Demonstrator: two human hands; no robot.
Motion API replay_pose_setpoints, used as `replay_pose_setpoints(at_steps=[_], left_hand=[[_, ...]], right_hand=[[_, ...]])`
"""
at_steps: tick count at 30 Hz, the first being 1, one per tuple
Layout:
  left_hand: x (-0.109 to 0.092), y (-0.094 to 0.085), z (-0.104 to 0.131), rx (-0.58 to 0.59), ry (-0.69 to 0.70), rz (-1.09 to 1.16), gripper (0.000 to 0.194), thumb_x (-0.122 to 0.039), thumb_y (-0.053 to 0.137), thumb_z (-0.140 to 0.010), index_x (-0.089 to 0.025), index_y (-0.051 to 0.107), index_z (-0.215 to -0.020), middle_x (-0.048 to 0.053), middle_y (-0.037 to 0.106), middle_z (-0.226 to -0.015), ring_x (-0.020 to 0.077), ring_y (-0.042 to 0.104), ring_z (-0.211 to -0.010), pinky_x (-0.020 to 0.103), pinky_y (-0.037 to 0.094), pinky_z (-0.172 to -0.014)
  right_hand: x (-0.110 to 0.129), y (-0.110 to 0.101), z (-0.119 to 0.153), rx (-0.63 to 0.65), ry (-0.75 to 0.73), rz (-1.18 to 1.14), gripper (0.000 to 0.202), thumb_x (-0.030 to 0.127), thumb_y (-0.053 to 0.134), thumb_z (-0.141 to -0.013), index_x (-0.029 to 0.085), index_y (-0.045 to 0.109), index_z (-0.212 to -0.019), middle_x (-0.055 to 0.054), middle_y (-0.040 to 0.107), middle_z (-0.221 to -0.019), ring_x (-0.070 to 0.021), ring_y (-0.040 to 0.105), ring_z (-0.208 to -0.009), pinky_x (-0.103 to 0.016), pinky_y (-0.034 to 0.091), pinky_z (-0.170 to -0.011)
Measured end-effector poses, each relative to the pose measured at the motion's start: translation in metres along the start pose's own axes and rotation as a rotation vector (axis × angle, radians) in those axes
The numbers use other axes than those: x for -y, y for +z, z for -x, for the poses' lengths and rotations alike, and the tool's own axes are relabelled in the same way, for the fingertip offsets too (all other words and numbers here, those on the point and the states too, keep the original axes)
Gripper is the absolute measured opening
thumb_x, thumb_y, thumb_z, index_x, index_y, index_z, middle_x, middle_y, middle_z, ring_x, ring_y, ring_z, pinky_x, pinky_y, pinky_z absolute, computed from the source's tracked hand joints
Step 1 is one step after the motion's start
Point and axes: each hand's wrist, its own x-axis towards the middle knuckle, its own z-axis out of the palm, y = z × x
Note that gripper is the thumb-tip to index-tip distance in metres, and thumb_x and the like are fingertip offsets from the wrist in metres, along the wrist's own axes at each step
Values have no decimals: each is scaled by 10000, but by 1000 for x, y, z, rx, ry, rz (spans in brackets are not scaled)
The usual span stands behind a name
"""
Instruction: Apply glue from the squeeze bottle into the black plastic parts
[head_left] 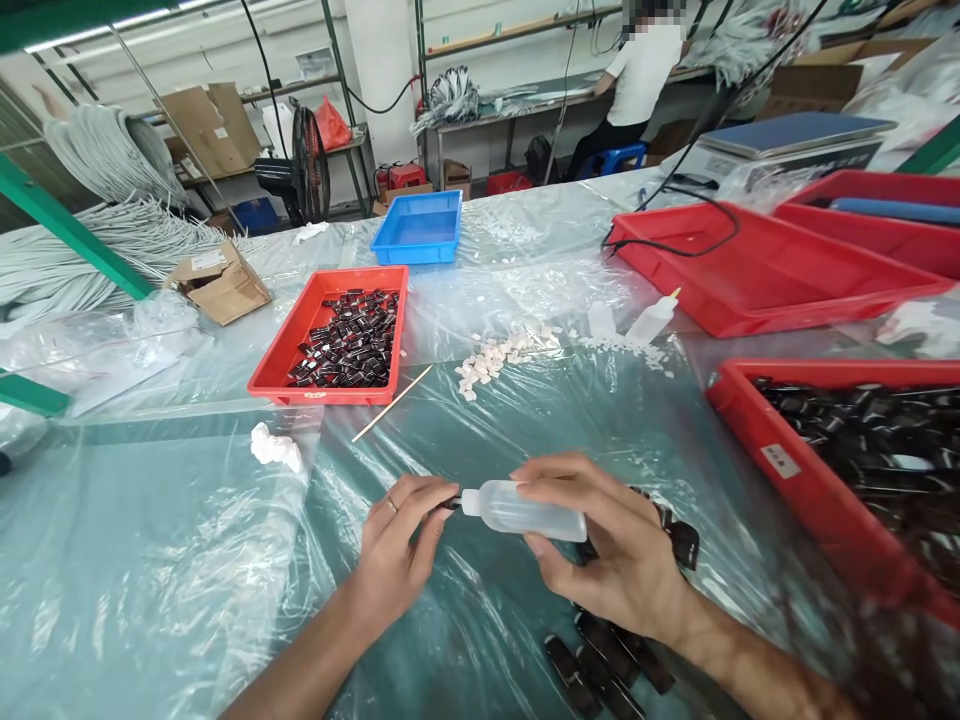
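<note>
My right hand (615, 540) grips a translucent white squeeze bottle (529, 508), tipped on its side with its nozzle end toward the left. Between the thumb and fingers of my left hand (405, 535) is a small black part (451, 502), mostly hidden by the fingertips. The bottle's tip meets the black part; whether they touch I cannot tell. Beneath and beside my right hand lie several glossy black pieces (600, 660) on the plastic-covered table (420, 640).
A red tray (326, 394) of small black parts stands ahead, near a thin wooden stick (391, 404) and small pale pieces (495, 362). Another squeeze bottle (651, 320) lies farther back. A blue tray (417, 252) is behind; a red bin (817, 510) of black pieces flanks the right. A person sits beyond.
</note>
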Motion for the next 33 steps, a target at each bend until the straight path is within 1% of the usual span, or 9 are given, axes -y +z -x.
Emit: replay_pose_setpoints(at_steps=[10,15,17,19,22,26,30,31,33], left_hand=[[0,0,1,29,-3,23,312,-145,597,-1115,-279,724,-1366,73,857,-1093,210,829,-947,342,713,-807],[-1,0,0,15,-21,33,286,-152,625,-1099,-297,726,-1324,57,869,-1000,216,834,-874,334,700,-735],[0,1,0,10,-29,31,289,-147,625,-1092,-301,727,-1314,55,880,-1007,217,837,-873,334,701,-736],[2,1,2,4,-39,27,291,-144,633,-1080,-302,733,-1303,47,886,-1017,213,836,-855,327,700,-732],[7,3,4,-7,-71,14,282,-147,644,-1062,-309,754,-1264,29,891,-1031,196,823,-797,310,698,-721],[14,7,6,-48,-125,25,300,-177,640,-1046,-356,777,-1243,9,901,-1034,211,824,-748,340,723,-706],[21,13,2,-107,-118,62,364,-229,634,-1027,-436,790,-1282,23,907,-1001,278,828,-679,427,736,-594],[22,14,0,-125,-99,75,395,-238,621,-1025,-459,784,-1308,29,908,-985,295,825,-651,444,729,-550],[25,16,-2,-171,-53,116,459,-257,582,-1022,-502,766,-1364,50,909,-950,340,824,-619,480,700,-459]], right_hand=[[3,-2,0,-12,-19,-18,596,88,805,-860,374,759,-1381,-96,798,-1172,-292,809,-1011,-387,706,-757],[-7,-7,-7,-191,362,-409,238,301,878,-928,343,806,-1150,-56,835,-1104,-244,821,-855,-350,697,-706],[-18,-9,-10,-210,538,-588,305,409,907,-923,326,782,-1188,-46,839,-1095,-224,830,-806,-353,708,-740],[-30,-7,-10,-121,645,-653,409,455,913,-911,294,746,-1247,-48,843,-1042,-236,850,-847,-372,714,-808],[-47,2,-7,64,576,-394,377,401,880,-915,273,713,-1227,-55,846,-1054,-267,859,-1004,-408,709,-904],[-55,10,0,133,409,-65,310,238,862,-838,337,734,-1102,-1,824,-1068,-287,846,-995,-469,721,-889],[-59,-6,-6,195,293,53,606,298,994,-700,366,749,-1251,-1,837,-1131,-312,850,-1038,-444,735,-868],[-64,-13,-12,197,275,93,632,344,989,-731,353,735,-1310,-19,835,-1179,-309,845,-1082,-429,733,-887],[-80,-25,-31,171,267,203,443,395,853,-919,301,724,-1332,-55,819,-1216,-279,832,-1103,-395,723,-888]])
